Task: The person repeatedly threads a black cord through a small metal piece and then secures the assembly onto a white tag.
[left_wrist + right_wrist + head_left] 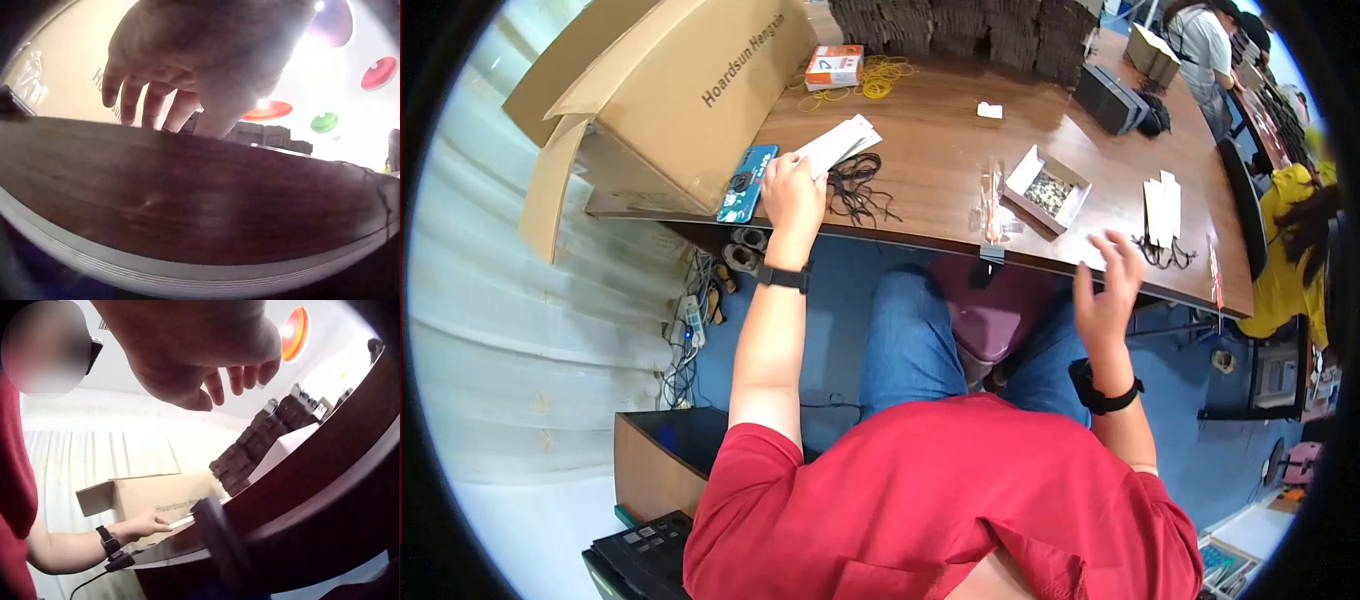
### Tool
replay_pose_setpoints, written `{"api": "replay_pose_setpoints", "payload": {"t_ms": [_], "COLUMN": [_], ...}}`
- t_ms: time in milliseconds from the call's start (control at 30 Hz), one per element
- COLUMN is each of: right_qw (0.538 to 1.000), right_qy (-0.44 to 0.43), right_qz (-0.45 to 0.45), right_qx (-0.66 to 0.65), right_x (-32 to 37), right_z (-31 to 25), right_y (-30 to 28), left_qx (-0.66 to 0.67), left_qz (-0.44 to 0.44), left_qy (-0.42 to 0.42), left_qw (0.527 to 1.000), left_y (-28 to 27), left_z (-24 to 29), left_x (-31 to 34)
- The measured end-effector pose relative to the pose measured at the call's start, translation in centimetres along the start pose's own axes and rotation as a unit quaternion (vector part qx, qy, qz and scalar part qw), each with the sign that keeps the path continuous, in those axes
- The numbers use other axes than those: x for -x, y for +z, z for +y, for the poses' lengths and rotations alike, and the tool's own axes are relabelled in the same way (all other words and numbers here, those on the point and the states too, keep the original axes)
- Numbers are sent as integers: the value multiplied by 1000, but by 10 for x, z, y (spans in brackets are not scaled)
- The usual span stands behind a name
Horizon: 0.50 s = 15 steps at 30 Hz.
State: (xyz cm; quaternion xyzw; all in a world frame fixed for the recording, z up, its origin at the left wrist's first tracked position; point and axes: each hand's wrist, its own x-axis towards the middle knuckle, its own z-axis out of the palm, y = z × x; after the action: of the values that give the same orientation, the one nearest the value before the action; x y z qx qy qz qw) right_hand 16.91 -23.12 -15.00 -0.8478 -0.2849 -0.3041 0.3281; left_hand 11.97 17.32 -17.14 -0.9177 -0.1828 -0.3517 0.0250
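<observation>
At the left of the table, my left hand (pixel 793 195) pinches the near end of a small stack of white paper tags (pixel 835 146). In the left wrist view its fingers (pixel 150 103) point down behind the table edge, where the tags are hidden. Black cords (pixel 858 187) lie bunched beside the tags. My right hand (pixel 1112 275) hovers near the front edge with fingers loosely bent and nothing in it. Nearest to it are a white tray (pixel 1083 190) of small dark and light pieces and a second group of white tags (pixel 1162 210) with black cords.
A large cardboard box (pixel 690 110) stands at the left beside a blue card (pixel 748 184). Behind are an orange-and-white box (pixel 834 66), yellow rubber bands (pixel 882 76) and dark stacks (pixel 970 30). Clear plastic bags (pixel 992 205) lie at the front edge. Other people (pixel 1202 60) are at the right.
</observation>
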Motion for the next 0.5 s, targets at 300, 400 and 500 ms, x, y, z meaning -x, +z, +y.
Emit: {"api": "replay_pose_setpoints", "payload": {"t_ms": [300, 400, 500], "right_qw": [761, 778, 866], "right_qy": [314, 323, 242], "right_qz": [-232, -283, -300], "right_qx": [-518, -459, -318], "right_x": [16, 40, 59], "right_z": [-50, -36, -27], "right_y": [36, 58, 71], "left_qx": [372, 397, 473], "left_qz": [-82, -172, -220], "left_qy": [101, 87, 29], "left_qw": [919, 897, 853], "left_y": [-65, -46, -35], "left_z": [133, 144, 146], "left_x": [102, 141, 148]}}
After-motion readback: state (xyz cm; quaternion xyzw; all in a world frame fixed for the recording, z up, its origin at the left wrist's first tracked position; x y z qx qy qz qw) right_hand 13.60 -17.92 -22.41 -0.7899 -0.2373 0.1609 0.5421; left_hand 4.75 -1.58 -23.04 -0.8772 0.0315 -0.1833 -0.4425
